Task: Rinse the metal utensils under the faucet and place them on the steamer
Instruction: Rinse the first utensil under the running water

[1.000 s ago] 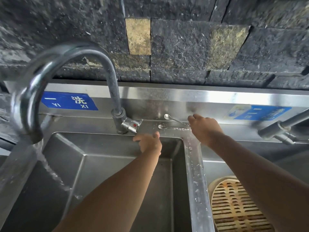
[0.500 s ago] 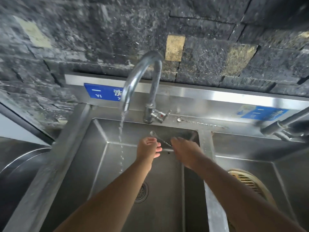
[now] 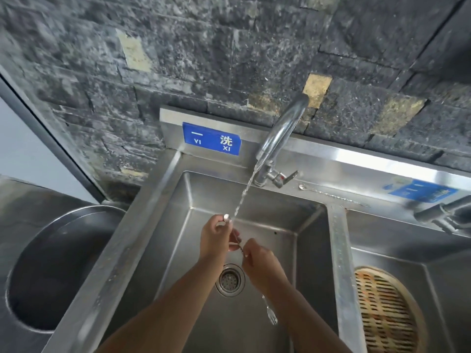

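Utensils show in 2 places: a slim metal one with a twisted handle [image 3: 240,247] is held between both hands over the left basin [image 3: 254,220], and a second long-handled spoon [image 3: 331,194] lies on the sink's back ledge at 3 o'clock of the faucet [image 3: 279,133]. The left hand [image 3: 216,235] pinches the upper end, fingers closed, right where the thin stream of water [image 3: 244,193] lands. The right hand [image 3: 262,268], at 4 o'clock of the left, is closed around the lower part. A forked tip [image 3: 271,315] hangs below the right wrist, probably the same piece, though the hand hides the join. The drain strainer [image 3: 230,280] sits beneath the hands. The bamboo steamer [image 3: 384,312] rests in the right basin, well apart at 3 o'clock.
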A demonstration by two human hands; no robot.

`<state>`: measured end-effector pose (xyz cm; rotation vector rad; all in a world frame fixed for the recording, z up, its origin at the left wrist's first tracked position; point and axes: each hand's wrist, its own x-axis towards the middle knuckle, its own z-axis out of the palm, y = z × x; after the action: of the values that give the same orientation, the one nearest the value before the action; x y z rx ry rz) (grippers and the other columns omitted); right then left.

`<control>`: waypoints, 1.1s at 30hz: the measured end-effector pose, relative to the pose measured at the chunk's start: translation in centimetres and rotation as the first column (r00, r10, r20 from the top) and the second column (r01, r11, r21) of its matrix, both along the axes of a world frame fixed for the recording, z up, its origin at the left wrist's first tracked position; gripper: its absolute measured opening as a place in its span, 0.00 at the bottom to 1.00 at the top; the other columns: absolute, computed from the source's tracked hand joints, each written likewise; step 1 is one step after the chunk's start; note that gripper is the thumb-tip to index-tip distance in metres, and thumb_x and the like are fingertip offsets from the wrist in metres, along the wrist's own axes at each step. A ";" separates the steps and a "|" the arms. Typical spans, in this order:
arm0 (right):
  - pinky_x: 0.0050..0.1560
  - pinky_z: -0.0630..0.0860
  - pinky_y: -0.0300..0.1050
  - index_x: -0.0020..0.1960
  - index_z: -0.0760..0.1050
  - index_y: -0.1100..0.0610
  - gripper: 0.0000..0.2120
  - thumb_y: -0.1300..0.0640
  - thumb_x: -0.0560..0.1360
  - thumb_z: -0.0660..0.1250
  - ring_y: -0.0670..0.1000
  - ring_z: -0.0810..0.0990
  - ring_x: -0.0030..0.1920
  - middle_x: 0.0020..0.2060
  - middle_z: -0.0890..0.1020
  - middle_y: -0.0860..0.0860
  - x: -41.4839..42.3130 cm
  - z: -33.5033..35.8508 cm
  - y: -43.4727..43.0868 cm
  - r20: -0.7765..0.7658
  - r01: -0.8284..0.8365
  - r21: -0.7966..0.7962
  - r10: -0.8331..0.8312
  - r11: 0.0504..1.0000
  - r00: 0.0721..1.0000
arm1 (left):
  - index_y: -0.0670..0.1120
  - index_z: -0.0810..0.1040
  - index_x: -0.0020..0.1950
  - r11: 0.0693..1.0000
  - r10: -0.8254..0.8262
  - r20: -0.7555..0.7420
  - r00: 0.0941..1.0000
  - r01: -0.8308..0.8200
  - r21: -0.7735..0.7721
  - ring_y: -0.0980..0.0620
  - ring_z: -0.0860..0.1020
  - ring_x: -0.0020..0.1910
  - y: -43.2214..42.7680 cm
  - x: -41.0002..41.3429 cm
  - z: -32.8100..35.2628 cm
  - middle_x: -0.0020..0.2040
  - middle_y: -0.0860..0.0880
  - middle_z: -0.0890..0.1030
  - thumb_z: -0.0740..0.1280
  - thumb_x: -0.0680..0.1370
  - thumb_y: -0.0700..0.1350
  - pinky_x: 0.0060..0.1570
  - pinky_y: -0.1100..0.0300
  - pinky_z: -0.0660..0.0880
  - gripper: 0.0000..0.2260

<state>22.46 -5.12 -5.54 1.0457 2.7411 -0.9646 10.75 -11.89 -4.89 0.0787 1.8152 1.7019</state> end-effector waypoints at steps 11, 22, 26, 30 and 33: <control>0.34 0.65 0.44 0.34 0.64 0.48 0.16 0.58 0.77 0.63 0.45 0.67 0.30 0.29 0.70 0.44 1.9 0.2 -3.4 -0.136 0.073 -0.113 -0.089 0.991 0.987 | 0.43 0.76 0.43 0.997 -0.073 -0.026 0.997 0.073 0.027 0.42 0.82 0.28 -0.6 0.3 -0.5 0.31 0.44 0.80 0.61 0.80 0.42 0.29 0.51 0.80 0.09; 0.41 0.80 0.54 0.45 0.77 0.57 0.09 0.58 0.79 0.59 0.55 0.81 0.37 0.33 0.78 0.49 1.4 1.7 -3.9 -0.158 0.114 -0.228 -0.153 0.967 0.976 | 0.47 0.80 0.56 0.980 -0.045 0.119 0.992 0.020 0.199 0.45 0.80 0.31 -0.5 0.0 -1.0 0.36 0.43 0.82 0.62 0.80 0.36 0.34 0.53 0.79 0.10; 0.38 0.80 0.57 0.44 0.77 0.57 0.10 0.59 0.80 0.59 0.57 0.81 0.34 0.32 0.78 0.51 0.7 2.1 -3.9 -0.171 0.144 -0.269 -0.195 0.952 0.966 | 0.42 0.80 0.49 0.989 0.000 0.112 0.994 -0.017 0.146 0.48 0.77 0.25 0.7 -0.4 -0.9 0.31 0.44 0.80 0.63 0.80 0.40 0.27 0.57 0.77 0.06; 0.31 0.79 0.56 0.43 0.77 0.57 0.10 0.59 0.80 0.60 0.52 0.76 0.26 0.29 0.76 0.53 0.3 2.3 -3.8 -0.177 0.169 -0.320 -0.233 0.932 0.956 | 0.43 0.78 0.43 0.995 0.010 0.076 0.997 -0.018 0.097 0.48 0.73 0.21 1.6 -0.6 -0.5 0.27 0.47 0.77 0.62 0.79 0.42 0.23 0.58 0.73 0.07; 0.28 0.77 0.53 0.43 0.78 0.57 0.10 0.60 0.80 0.60 0.48 0.73 0.24 0.27 0.75 0.52 0.1 2.3 -3.9 -0.171 0.190 -0.350 -0.262 0.917 0.950 | 0.44 0.76 0.42 0.998 0.020 0.062 0.998 -0.023 0.054 0.48 0.73 0.20 1.8 -0.6 -0.4 0.25 0.49 0.74 0.60 0.80 0.43 0.24 0.58 0.73 0.10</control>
<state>22.57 -8.97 -3.23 1.2797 2.5138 -1.5947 10.14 -10.08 -5.30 0.0294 1.7310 1.7500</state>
